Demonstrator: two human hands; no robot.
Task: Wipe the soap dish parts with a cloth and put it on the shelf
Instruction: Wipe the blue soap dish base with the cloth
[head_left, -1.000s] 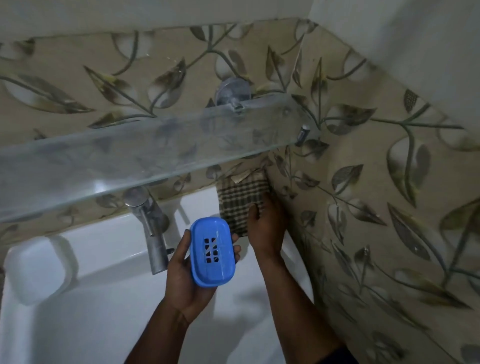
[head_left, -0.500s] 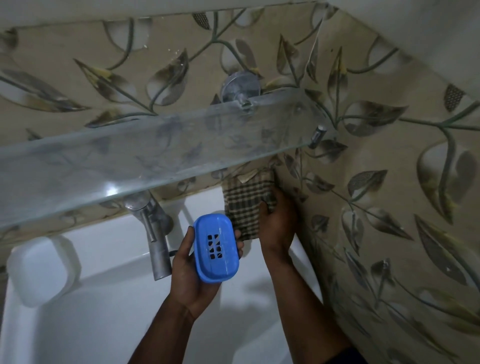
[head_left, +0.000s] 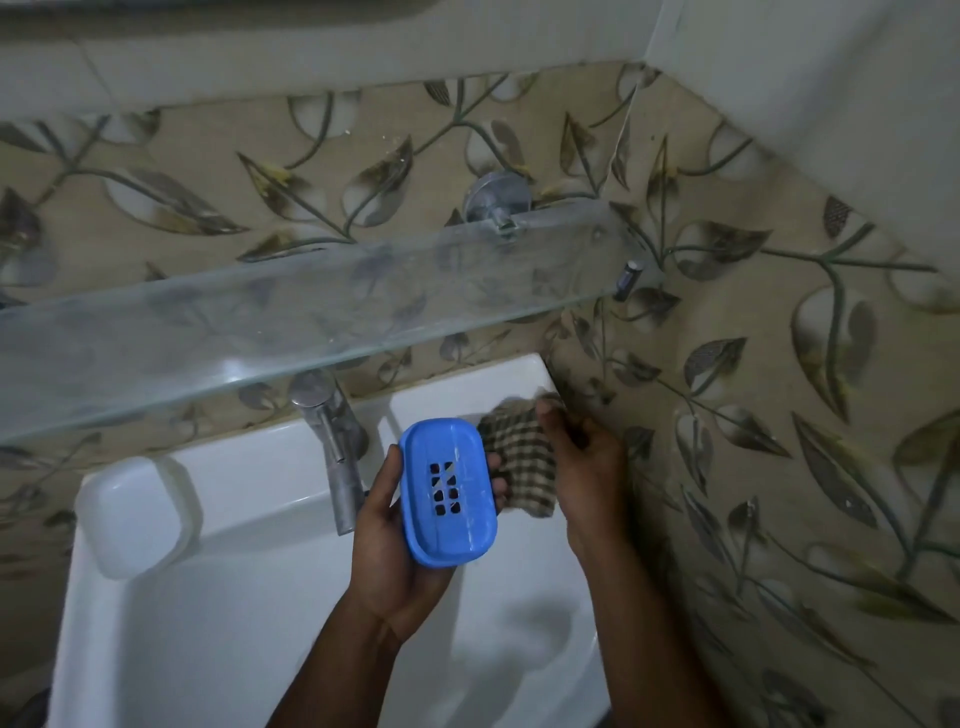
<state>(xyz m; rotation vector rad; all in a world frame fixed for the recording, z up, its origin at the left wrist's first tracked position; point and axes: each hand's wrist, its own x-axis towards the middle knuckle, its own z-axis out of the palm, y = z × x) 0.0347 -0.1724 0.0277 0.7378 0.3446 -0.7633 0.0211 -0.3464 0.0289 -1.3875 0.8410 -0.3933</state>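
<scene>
Left hand (head_left: 395, 540) fingers wrap soap dish (head_left: 448, 492); right hand (head_left: 582, 467) grips cloth (head_left: 519, 462).

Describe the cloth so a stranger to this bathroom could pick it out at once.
Start at the white sink under the glass shelf and go to its back right corner, by the leaf-patterned wall. There the right hand grips a small crumpled cloth, just right of the blue soap dish in the left hand. It is the only fabric here, checked brown and cream.
</scene>
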